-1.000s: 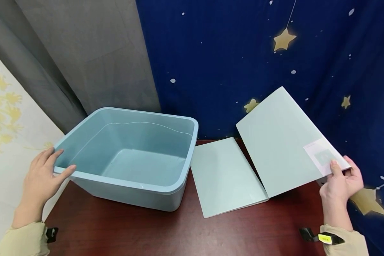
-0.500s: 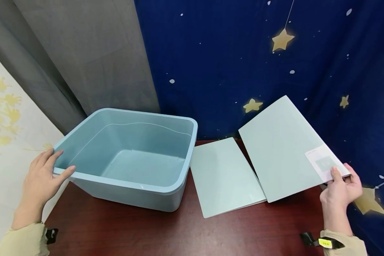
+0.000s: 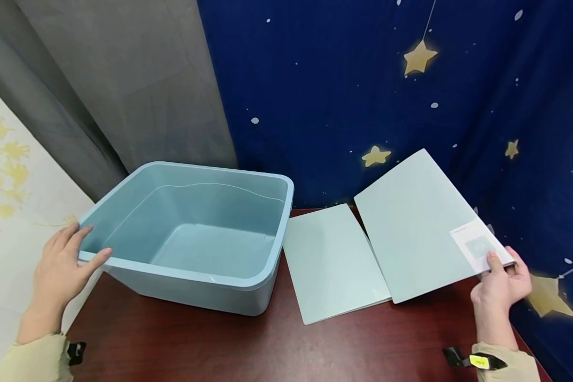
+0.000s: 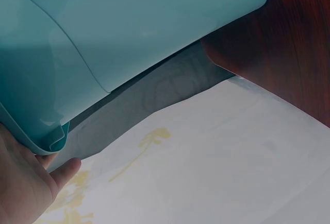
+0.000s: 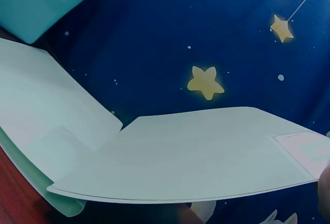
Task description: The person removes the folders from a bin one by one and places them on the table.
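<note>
My left hand (image 3: 64, 270) rests at the near left corner of a light blue plastic tub (image 3: 186, 268), fingers and thumb extended over its rim. In the left wrist view the thumb stands away from the rim. My right hand (image 3: 501, 284) pinches the lower right corner of a pale green file folder (image 3: 420, 233), thumb on top beside a white label (image 3: 475, 246). The held folder is tilted, its right side higher, and its left edge overlaps a second pale green folder (image 3: 336, 265). That one lies on the table right of the tub. The right fingers are partly hidden under the folder.
The dark red wooden table (image 3: 277, 345) reaches back to a navy curtain (image 3: 315, 79) with yellow stars. Behind the tub hangs a grey curtain (image 3: 138, 79). A white sheet with yellow prints (image 3: 24, 254) lies past the table's left edge.
The held folder has come down and tilted flatter, its far corner lower than before. My right hand has moved slightly down and left. The left hand and the tub have stayed in place.
</note>
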A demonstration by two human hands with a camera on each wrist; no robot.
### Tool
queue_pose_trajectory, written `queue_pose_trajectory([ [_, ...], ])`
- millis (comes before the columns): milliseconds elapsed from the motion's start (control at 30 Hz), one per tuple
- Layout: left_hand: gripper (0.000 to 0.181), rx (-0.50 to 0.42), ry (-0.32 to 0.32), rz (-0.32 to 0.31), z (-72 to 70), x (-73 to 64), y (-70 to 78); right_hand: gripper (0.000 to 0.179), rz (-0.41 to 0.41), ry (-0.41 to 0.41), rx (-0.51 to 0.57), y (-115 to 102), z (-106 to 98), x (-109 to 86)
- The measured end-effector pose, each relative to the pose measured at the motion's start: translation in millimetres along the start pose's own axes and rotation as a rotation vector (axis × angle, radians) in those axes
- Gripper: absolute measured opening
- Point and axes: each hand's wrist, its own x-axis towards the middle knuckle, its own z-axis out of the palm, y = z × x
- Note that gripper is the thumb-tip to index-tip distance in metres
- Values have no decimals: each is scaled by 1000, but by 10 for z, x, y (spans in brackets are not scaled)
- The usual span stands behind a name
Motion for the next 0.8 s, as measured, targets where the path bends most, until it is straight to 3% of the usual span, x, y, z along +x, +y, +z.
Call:
queue_pose_trajectory([
  [800,72,-3,-5,2,-19,-3,2,34,-37,11,-140,101,-195,51],
])
